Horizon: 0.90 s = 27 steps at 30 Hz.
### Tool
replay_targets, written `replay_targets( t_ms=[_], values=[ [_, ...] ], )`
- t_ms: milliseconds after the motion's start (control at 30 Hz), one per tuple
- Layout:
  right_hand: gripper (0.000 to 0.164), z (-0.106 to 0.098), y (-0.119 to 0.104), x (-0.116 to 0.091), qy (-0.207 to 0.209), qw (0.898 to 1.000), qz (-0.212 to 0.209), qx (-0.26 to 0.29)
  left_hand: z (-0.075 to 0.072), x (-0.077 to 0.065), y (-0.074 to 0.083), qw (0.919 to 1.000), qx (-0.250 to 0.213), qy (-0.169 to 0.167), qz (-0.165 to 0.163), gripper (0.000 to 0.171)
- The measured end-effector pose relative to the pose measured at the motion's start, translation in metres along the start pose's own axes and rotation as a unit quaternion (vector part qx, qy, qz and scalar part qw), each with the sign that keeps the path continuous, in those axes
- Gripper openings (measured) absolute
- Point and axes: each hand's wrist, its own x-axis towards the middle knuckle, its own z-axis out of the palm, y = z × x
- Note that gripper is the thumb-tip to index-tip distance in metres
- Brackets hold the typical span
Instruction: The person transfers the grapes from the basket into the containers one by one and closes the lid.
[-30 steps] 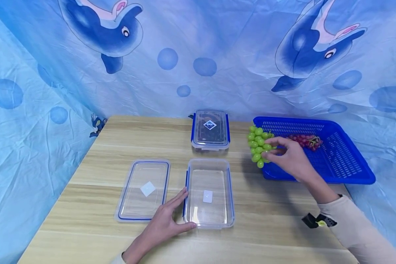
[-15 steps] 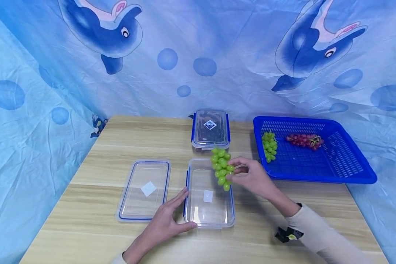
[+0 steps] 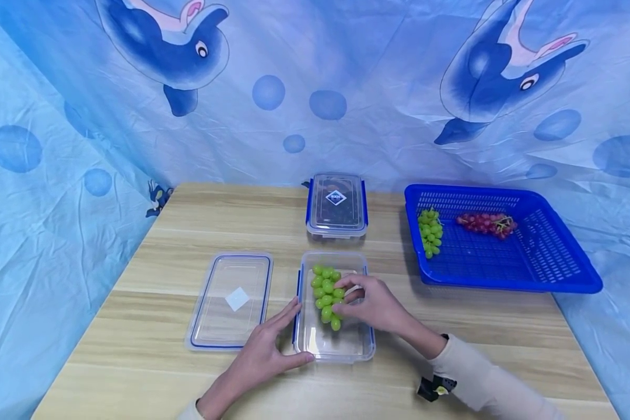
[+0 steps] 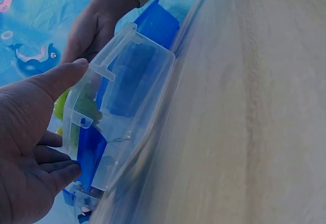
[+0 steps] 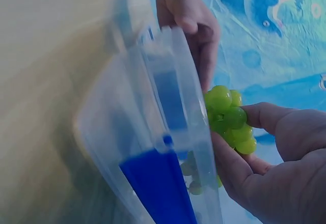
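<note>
My right hand (image 3: 370, 303) pinches a bunch of green grapes (image 3: 325, 294) between thumb and fingers, over the open clear plastic food container (image 3: 346, 344). In the right wrist view the grapes (image 5: 229, 119) are at the container's rim, part of the bunch showing blurred through its wall. My left hand (image 3: 265, 344) rests against the container's left side, thumb at the front corner and fingers along the blue side latch. The left wrist view has its thumb (image 4: 66, 76) touching the rim, fingers extended. A clear lid (image 3: 226, 326) with a blue seal lies left of the container.
A blue basket (image 3: 572, 251) at the right holds another green grape bunch (image 3: 429, 233) and a red grape bunch (image 3: 485, 224). Behind the open container stands a lidded container (image 3: 337, 213) with dark contents. A blue dolphin-print curtain (image 3: 294, 58) hangs behind the wooden table (image 3: 152, 350).
My right hand has carried the green grapes left from the blue basket to over the open container, where they now hang lower. The left hand has stayed at the container's side.
</note>
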Motion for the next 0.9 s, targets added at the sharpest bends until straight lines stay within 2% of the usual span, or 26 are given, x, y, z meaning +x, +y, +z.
replay_targets(
  t_ms=[133, 267, 433, 600, 767, 900],
  values=[
    [0.04, 0.011, 0.0, -0.003, -0.021, 1.0, -0.002, 0.002, 0.0, 0.0, 0.0, 1.0, -0.002, 0.001, 0.004, 0.102],
    [0.043, 0.021, 0.0, -0.004, -0.034, 0.999, 0.001, 0.001, 0.0, 0.0, 0.001, 1.0, -0.004, 0.001, -0.005, 0.099],
    [0.04, 0.028, 0.002, -0.002, -0.057, 0.998, 0.008, -0.013, 0.001, 0.0, 0.001, 0.9999, -0.002, -0.002, -0.011, 0.098],
    [0.037, 0.029, 0.003, -0.002, -0.087, 0.996, 0.015, -0.025, 0.0, 0.0, 0.0, 1.0, -0.003, -0.002, -0.003, 0.101],
    [0.042, 0.026, 0.002, -0.003, -0.121, 0.992, 0.013, -0.03, 0.0, 0.0, 0.0, 1.0, -0.005, 0.0, -0.002, 0.1],
    [0.045, 0.025, 0.002, -0.003, -0.128, 0.991, 0.007, -0.043, 0.001, 0.0, 0.0, 1.0, -0.007, -0.001, -0.001, 0.099]
  ],
)
